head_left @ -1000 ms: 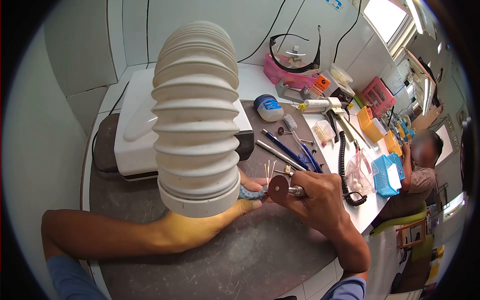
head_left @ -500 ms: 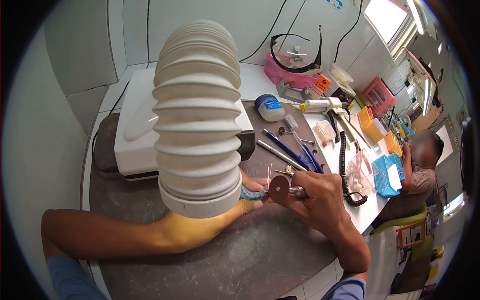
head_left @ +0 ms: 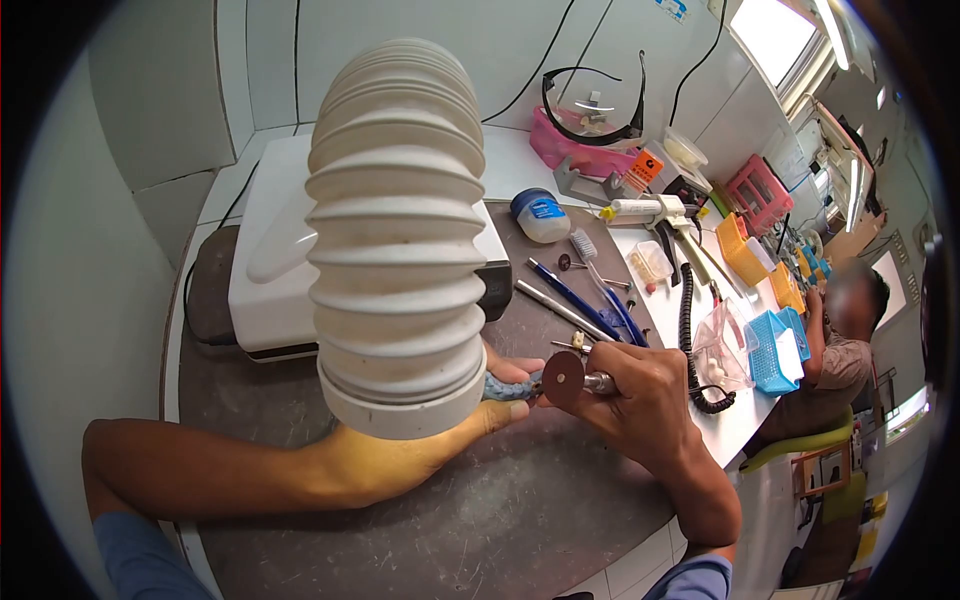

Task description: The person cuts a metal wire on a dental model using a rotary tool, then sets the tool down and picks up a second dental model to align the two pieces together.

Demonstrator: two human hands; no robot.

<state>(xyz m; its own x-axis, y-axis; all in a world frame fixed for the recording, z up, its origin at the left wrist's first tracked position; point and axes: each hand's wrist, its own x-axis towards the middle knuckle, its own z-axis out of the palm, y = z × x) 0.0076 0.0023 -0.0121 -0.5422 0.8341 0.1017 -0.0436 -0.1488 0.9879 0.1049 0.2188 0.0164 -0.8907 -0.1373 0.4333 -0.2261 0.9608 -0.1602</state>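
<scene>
My left hand point(head_left: 480, 420) pinches a curved, speckled blue-grey piece point(head_left: 508, 388) between thumb and fingers; part of that hand is hidden behind a wide white hose. A rotary handpiece point(head_left: 600, 383) is gripped in my right hand point(head_left: 645, 402), its metal nose pointing left. Fitted on its tip, a round reddish-brown cutting disc point(head_left: 563, 381) stands face-on to me, right at the near end of the blue-grey piece. The disc covers the spot where the two meet. Both hands are low over the dark grey mat point(head_left: 480, 510).
The ribbed white hose point(head_left: 395, 250) hangs over the mat before a white machine point(head_left: 275, 250). Behind my right hand lie a blue pen point(head_left: 572, 298), a toothbrush point(head_left: 590, 260) and a jar point(head_left: 540, 215). A coiled black cord point(head_left: 686, 330) runs alongside. A person point(head_left: 840, 340) sits at far right.
Thin bright streaks rose beside the disc half a second ago and are gone now. The disc and the held piece have shifted very slightly right.
</scene>
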